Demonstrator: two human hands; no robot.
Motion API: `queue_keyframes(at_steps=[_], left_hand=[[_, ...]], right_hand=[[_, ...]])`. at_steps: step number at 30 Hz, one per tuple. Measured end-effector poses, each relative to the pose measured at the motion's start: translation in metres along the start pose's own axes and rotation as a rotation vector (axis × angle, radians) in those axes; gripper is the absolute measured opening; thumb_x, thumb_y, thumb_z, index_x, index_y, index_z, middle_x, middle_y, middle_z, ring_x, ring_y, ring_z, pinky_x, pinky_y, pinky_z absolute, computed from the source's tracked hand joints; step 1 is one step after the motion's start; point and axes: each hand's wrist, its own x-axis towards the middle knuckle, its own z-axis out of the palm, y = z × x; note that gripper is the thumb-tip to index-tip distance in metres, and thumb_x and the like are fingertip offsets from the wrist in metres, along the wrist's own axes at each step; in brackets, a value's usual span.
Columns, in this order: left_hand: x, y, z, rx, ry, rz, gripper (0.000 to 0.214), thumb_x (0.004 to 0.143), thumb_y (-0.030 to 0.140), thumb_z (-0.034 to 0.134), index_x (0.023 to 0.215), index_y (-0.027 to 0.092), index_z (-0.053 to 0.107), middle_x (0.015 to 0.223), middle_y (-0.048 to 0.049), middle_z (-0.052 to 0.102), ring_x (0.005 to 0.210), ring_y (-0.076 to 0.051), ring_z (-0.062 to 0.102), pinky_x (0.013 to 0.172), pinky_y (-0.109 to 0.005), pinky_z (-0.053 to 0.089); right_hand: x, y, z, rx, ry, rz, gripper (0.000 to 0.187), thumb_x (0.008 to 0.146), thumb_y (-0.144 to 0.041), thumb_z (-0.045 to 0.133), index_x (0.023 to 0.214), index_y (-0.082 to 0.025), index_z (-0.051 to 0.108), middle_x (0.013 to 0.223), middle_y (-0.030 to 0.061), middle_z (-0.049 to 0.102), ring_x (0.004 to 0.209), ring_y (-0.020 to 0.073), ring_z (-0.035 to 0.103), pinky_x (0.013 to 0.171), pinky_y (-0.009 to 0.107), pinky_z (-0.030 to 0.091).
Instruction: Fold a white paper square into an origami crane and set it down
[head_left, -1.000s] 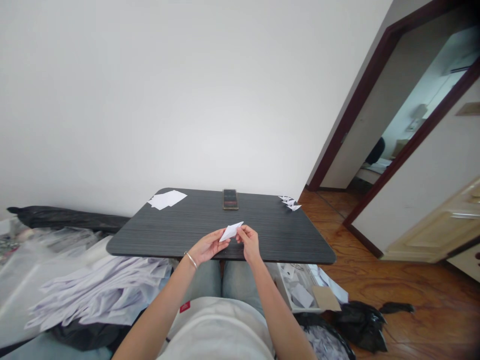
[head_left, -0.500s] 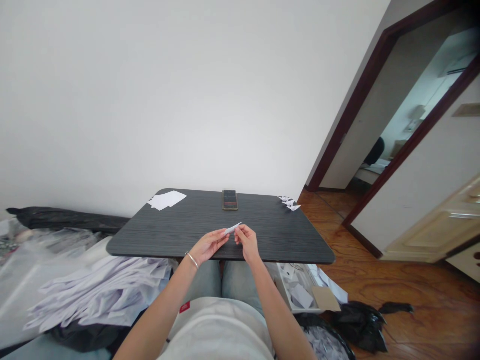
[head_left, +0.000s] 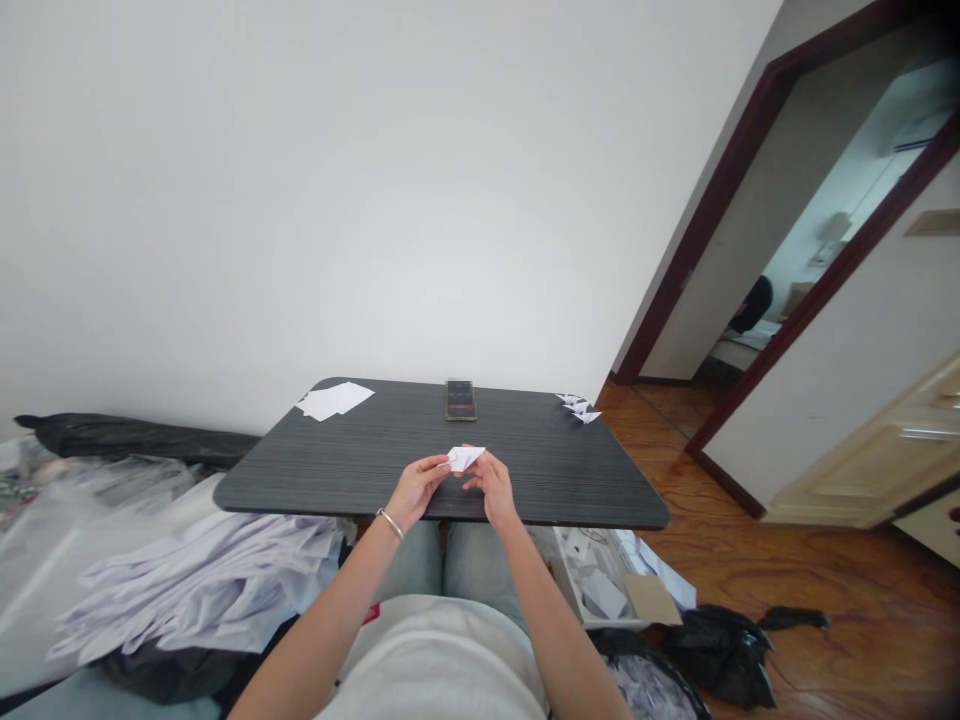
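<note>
A small piece of folded white paper (head_left: 466, 458) is held up over the near middle of the dark table (head_left: 375, 440). My left hand (head_left: 417, 488) pinches its left end between thumb and fingers; a silver bangle circles that wrist. At the paper's right end my right hand (head_left: 493, 486) grips it, the lower fingers curled loosely beneath. Several folded white paper shapes (head_left: 579, 407) stand in a row at the table's far right corner. Flat white paper sheets (head_left: 335, 400) lie overlapping at the far left corner.
A phone (head_left: 460, 400) lies at the table's back edge, against the white wall (head_left: 450, 200). Left of the table are heaped white cloth (head_left: 210, 580) and plastic bags. On the right stand a white box of papers (head_left: 592, 580) and black bags (head_left: 720, 650) on the wooden floor.
The folded paper has turned from nearly edge-on to showing its broader folded face. Both hands have shifted their fingers slightly around it. The items on the table have not moved.
</note>
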Motion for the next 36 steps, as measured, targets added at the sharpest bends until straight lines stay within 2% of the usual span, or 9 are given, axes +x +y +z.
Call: queue_keyframes(at_steps=[4, 8, 14, 20, 24, 28, 32, 36], left_hand=[[-0.003, 0.000, 0.003, 0.038, -0.010, 0.036, 0.022, 0.052, 0.007, 0.075, 0.070, 0.010, 0.063, 0.065, -0.0008, 0.067, 0.062, -0.008, 0.060, 0.065, -0.017, 0.047], [-0.005, 0.001, 0.005, 0.065, -0.052, 0.045, 0.022, 0.052, 0.010, 0.075, 0.069, 0.011, 0.060, 0.066, 0.0000, 0.065, 0.063, -0.008, 0.059, 0.064, -0.017, 0.047], [-0.004, 0.003, 0.002, 0.076, -0.074, 0.059, 0.018, 0.065, 0.024, 0.069, 0.066, 0.013, 0.054, 0.064, 0.0025, 0.059, 0.062, -0.006, 0.057, 0.063, -0.016, 0.048], [-0.006, -0.001, 0.004, 0.178, -0.135, 0.074, 0.026, 0.057, 0.015, 0.073, 0.075, 0.012, 0.054, 0.062, 0.0026, 0.059, 0.056, -0.007, 0.055, 0.055, -0.017, 0.044], [-0.007, -0.004, 0.007, 0.237, -0.145, 0.113, 0.028, 0.056, 0.014, 0.073, 0.076, 0.012, 0.053, 0.063, 0.0028, 0.059, 0.055, -0.007, 0.055, 0.054, -0.017, 0.043], [-0.005, -0.006, 0.006, 0.243, -0.133, 0.153, 0.031, 0.059, 0.016, 0.071, 0.083, 0.014, 0.051, 0.064, 0.0032, 0.058, 0.054, -0.007, 0.054, 0.055, -0.019, 0.043], [-0.004, -0.007, 0.004, 0.239, -0.109, 0.212, 0.038, 0.059, 0.015, 0.071, 0.089, 0.016, 0.049, 0.067, 0.0033, 0.059, 0.057, -0.007, 0.055, 0.057, -0.019, 0.043], [-0.005, -0.006, 0.003, 0.229, -0.070, 0.270, 0.037, 0.059, 0.015, 0.070, 0.090, 0.018, 0.050, 0.074, 0.0030, 0.060, 0.064, -0.008, 0.057, 0.062, -0.020, 0.044]], right_hand=[[0.003, 0.006, 0.000, -0.101, 0.009, -0.007, 0.028, 0.066, -0.033, 0.064, 0.088, -0.015, 0.065, 0.073, 0.0045, 0.067, 0.055, 0.0129, 0.058, 0.042, 0.021, 0.044], [0.005, 0.011, -0.003, -0.121, 0.051, -0.016, 0.022, 0.065, -0.029, 0.065, 0.081, -0.013, 0.064, 0.065, 0.0029, 0.065, 0.050, 0.0107, 0.054, 0.042, 0.020, 0.042], [0.005, 0.011, -0.003, -0.098, 0.070, -0.006, 0.038, 0.065, -0.027, 0.065, 0.100, -0.015, 0.057, 0.067, 0.0001, 0.064, 0.044, 0.0078, 0.049, 0.040, 0.019, 0.039], [0.006, 0.011, -0.005, -0.092, 0.121, -0.053, 0.045, 0.066, -0.026, 0.064, 0.108, -0.015, 0.052, 0.052, -0.0068, 0.054, 0.042, 0.0078, 0.047, 0.041, 0.019, 0.039], [0.007, 0.011, -0.006, -0.082, 0.140, -0.093, 0.042, 0.069, -0.024, 0.062, 0.108, -0.017, 0.050, 0.056, -0.0059, 0.056, 0.046, 0.0079, 0.050, 0.042, 0.017, 0.040], [0.006, 0.011, -0.006, -0.079, 0.067, -0.074, 0.040, 0.066, -0.023, 0.064, 0.104, -0.019, 0.052, 0.068, -0.0032, 0.058, 0.055, 0.0092, 0.054, 0.042, 0.017, 0.042], [0.006, 0.014, -0.006, -0.101, 0.034, -0.070, 0.037, 0.067, -0.020, 0.063, 0.101, -0.021, 0.052, 0.066, -0.0043, 0.056, 0.055, 0.0097, 0.055, 0.042, 0.017, 0.043], [0.006, 0.016, -0.007, -0.116, 0.055, -0.081, 0.020, 0.067, -0.018, 0.062, 0.082, -0.021, 0.049, 0.065, -0.0057, 0.054, 0.057, 0.0098, 0.057, 0.042, 0.016, 0.043]])
